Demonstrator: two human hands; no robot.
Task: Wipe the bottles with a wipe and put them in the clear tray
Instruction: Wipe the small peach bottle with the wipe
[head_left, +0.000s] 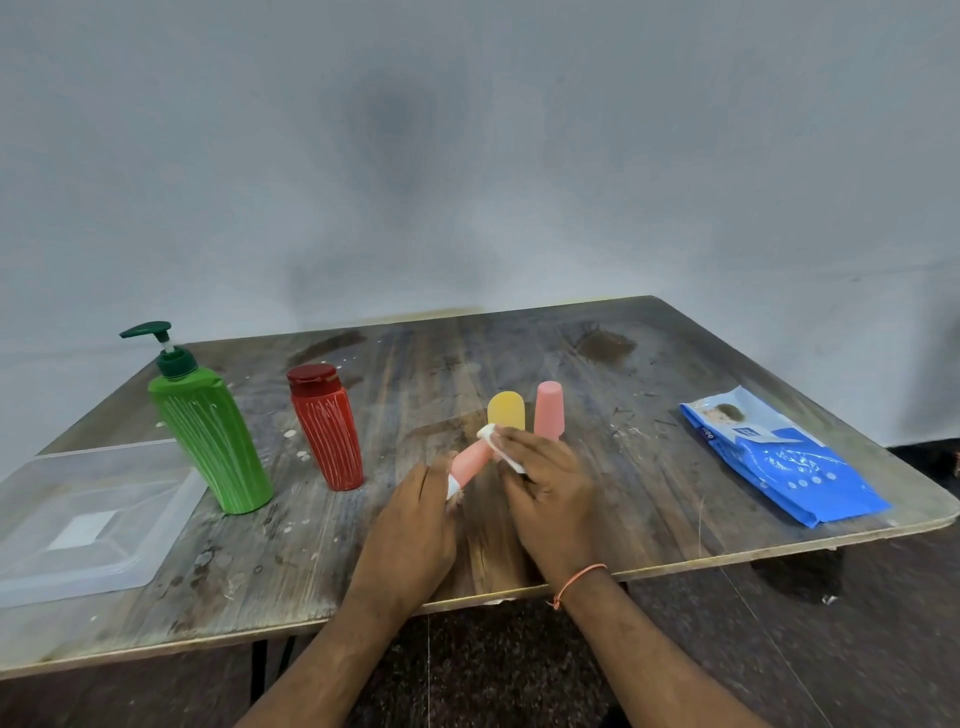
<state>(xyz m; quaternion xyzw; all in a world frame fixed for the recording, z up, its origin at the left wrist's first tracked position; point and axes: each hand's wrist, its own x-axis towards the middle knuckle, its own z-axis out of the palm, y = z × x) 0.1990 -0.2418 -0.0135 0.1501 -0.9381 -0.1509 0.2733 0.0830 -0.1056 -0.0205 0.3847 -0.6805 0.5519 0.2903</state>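
1. Left hand (415, 525): fingers curled round the lower end of the small pink bottle (470, 462), which is held tilted above the table's (649, 499) near edge, at the middle.
2. Right hand (545, 486): fingers pinch a white wipe (493, 439) against the bottle's upper end.
3. Yellow bottle (505, 410) and pink cap-shaped bottle (549, 408): upright, side by side, just behind the hands.
4. Red bottle (326, 426): upright, left of centre.
5. Green pump bottle (208, 426): upright, left of the red bottle.
6. Clear tray (31, 571): at the near left corner, just beside the green pump bottle.
7. Blue wipes pack (779, 457): lying flat along the right edge.
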